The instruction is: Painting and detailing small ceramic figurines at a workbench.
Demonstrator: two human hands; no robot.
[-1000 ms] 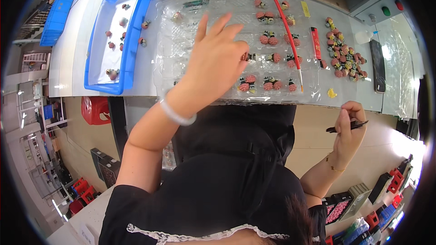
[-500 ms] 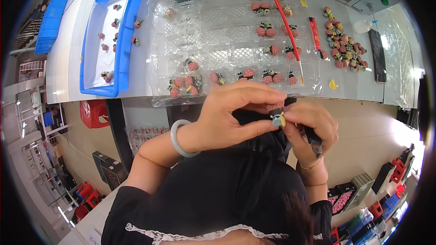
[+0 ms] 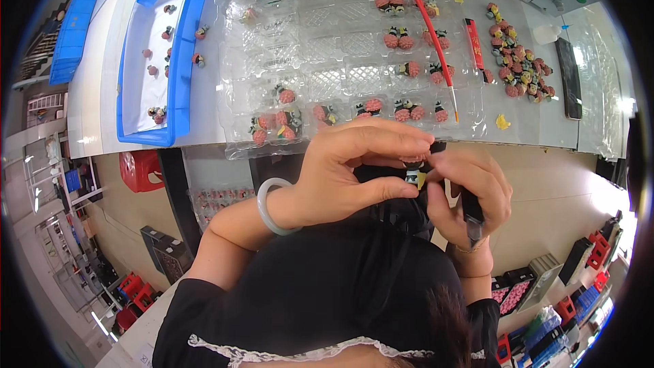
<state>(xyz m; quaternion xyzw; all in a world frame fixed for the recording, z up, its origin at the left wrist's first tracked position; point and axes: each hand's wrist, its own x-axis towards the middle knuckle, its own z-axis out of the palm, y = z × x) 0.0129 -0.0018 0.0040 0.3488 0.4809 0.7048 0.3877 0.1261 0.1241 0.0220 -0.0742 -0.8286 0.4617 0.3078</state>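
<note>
My left hand (image 3: 347,170) pinches a small figurine (image 3: 413,174) between thumb and fingers. The figurine has a pink bumpy part, a dark and white middle and a bit of yellow. Close against its right side is my right hand (image 3: 477,180), fingers curled round a black tool (image 3: 471,208) with a greyish end pointing toward my wrist. What the tool's working end is, I cannot tell; fingers cover most of it. The right fingertips are at or very near the figurine's yellow part.
A clear plastic tray (image 3: 327,48) with several similar figurines lies ahead, a red brush (image 3: 429,27) across it. At left stands a blue bin (image 3: 180,95); at right are a figurine pile (image 3: 521,68), a yellow piece (image 3: 503,122) and a black phone-like slab (image 3: 568,78).
The figurine has turned slightly and sits deeper between my fingers. My right hand has shifted a little; the black tool now shows more at both ends.
</note>
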